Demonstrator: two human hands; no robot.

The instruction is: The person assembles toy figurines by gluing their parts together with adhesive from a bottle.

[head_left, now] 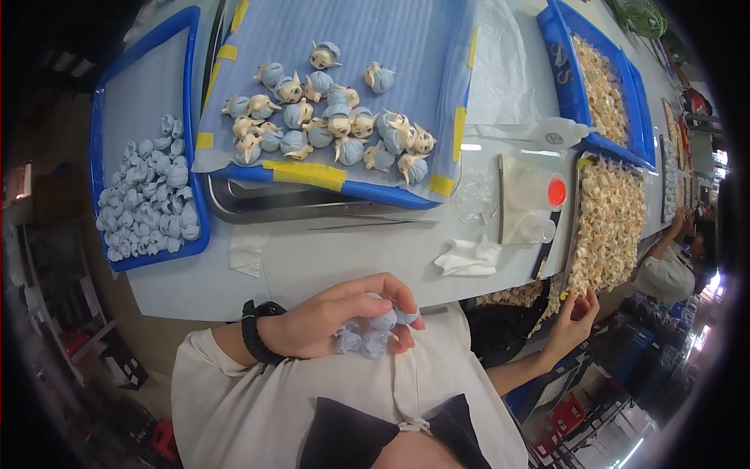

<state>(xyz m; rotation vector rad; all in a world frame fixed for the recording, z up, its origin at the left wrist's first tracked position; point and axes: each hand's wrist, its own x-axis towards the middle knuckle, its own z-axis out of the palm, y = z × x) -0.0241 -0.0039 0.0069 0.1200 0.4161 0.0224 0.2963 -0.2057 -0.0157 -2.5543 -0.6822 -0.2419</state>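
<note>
Several small light-blue doll hair pieces (375, 341) lie gathered in my left hand (344, 316), its fingers curled round them in front of my body. My right hand (569, 327) reaches out to the right, fingertips at the near edge of a tray full of cream-coloured doll head pieces (609, 223). Its thumb and forefinger are bent and look apart, and I see nothing held between them. Ahead, doll heads with blue hair and painted faces (320, 121) sit in a group on a blue tray lined with a pale sheet (430, 47).
At the left, a blue tray (198, 117) holds many loose blue hair pieces (152, 187). Tweezers (375, 224) lie below the middle tray. Nearby are crumpled tissue (467, 256), a red-topped container (556, 190) and a white bottle (551, 133). Another blue bin (574, 94) holds cream pieces; a co-worker (668, 273) sits far right.
</note>
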